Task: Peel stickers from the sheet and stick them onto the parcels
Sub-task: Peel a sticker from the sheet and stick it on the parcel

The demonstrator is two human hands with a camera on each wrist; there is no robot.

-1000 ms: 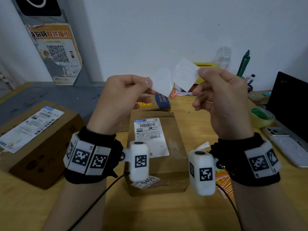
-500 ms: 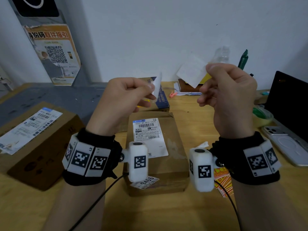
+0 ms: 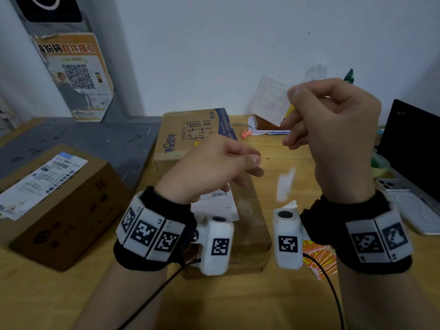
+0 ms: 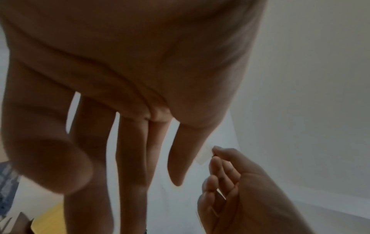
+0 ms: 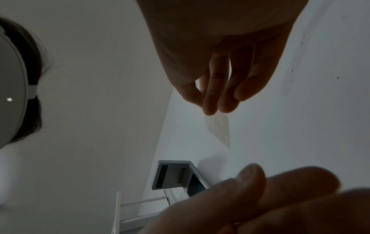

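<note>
My right hand [image 3: 289,108] is raised and pinches a pale, translucent sticker [image 3: 269,101] by its edge between thumb and fingers; the pinch also shows in the right wrist view on the sticker [image 5: 218,126]. My left hand [image 3: 250,165] hangs lower over the middle parcel [image 3: 250,210] with straight, relaxed fingers [image 4: 130,150] and holds nothing. A blurred white paper piece [image 3: 284,186] is in mid-air between the hands. A second parcel [image 3: 59,206] with a shipping label sits at the left, and a printed box [image 3: 190,134] lies behind the middle one.
Red and yellow sticker sheets [image 3: 319,260] lie on the wooden table under my right wrist. A phone [image 3: 409,206], a dark screen [image 3: 414,148] and a tape roll [image 3: 381,165] crowd the right edge. Papers and a bottle stand by the back wall.
My left hand has let go of its white paper piece and dropped toward the middle parcel; the piece now falls between the hands. My right hand has stayed up with the sticker.
</note>
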